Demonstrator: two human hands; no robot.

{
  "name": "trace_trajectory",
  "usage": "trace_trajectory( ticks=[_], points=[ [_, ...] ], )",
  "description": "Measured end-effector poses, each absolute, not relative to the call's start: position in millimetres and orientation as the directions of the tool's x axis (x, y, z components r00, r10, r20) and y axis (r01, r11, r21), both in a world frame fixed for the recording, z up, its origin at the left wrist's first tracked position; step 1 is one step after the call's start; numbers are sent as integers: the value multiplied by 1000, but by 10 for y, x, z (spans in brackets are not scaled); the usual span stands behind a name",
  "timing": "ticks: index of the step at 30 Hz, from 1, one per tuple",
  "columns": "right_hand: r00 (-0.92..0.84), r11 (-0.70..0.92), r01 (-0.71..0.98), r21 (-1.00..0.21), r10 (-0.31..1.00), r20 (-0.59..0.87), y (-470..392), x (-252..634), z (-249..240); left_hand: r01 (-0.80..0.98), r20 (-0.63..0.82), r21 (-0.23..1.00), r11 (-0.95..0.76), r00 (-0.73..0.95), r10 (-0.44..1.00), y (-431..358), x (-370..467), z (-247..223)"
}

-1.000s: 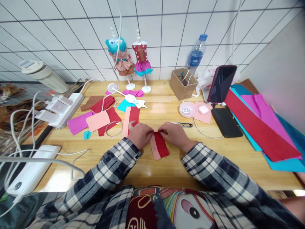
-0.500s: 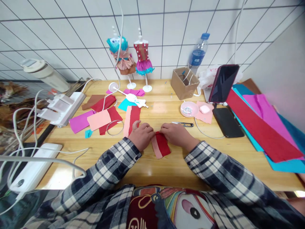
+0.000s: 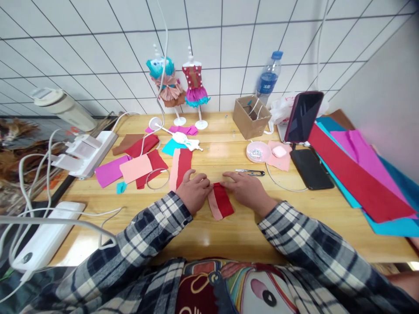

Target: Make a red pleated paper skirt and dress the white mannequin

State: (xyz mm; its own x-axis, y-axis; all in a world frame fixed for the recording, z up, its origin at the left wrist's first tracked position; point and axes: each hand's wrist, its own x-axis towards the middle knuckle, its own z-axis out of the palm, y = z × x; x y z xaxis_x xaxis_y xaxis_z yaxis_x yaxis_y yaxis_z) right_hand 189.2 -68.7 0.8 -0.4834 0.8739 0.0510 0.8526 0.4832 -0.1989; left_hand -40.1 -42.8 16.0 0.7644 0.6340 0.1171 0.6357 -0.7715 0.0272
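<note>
A small folded piece of crinkled red and pink paper or cloth (image 3: pixel 225 201) lies on the table between my hands, red on the right and pink on the left. My left hand (image 3: pixel 195 192) is at its upper left corner, fingers bent and tips pressed together on the edge; the thumb is hidden. At the upper right corner, my right hand (image 3: pixel 247 192) has its fingers stretched out and apart, the tips just at the red edge. Beyond my left hand lies a longer red and pink piece (image 3: pixel 184 165). Thread snips (image 3: pixel 250 172) lie beyond my right hand.
Behind stand two small dressed mannequins (image 3: pixel 195 85), a cardboard box (image 3: pixel 250 124) and a water bottle (image 3: pixel 269 78). A pink bead dish (image 3: pixel 266 147) and phones (image 3: pixel 310 168) lie right, beside coloured sheets (image 3: pixel 356 174). Scraps (image 3: pixel 135 168), a wire ring (image 3: pixel 149 185) and power strips (image 3: pixel 94 155) are left.
My right hand has loosened from the piece's top edge, its fingers spreading and shifting slightly right. My left hand stays at the upper left corner. The view has tilted slightly up.
</note>
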Motion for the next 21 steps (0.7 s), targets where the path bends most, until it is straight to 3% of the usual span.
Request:
trace_trajectory(
  ticks=[8,12,21],
  points=[
    [-331,387,790,-476,922,200,-668,1922,-84,728,73,248,-639,644,762,-338,-405,198],
    [-231,345,743,-574,937,264,-624,1949,-142,774,75,290,-562,568,820,-227,-343,160],
    [-278,414,684,-600,909,311,-580,1979,-215,791,57,261,-554,560,826,-168,-310,186]
  ],
)
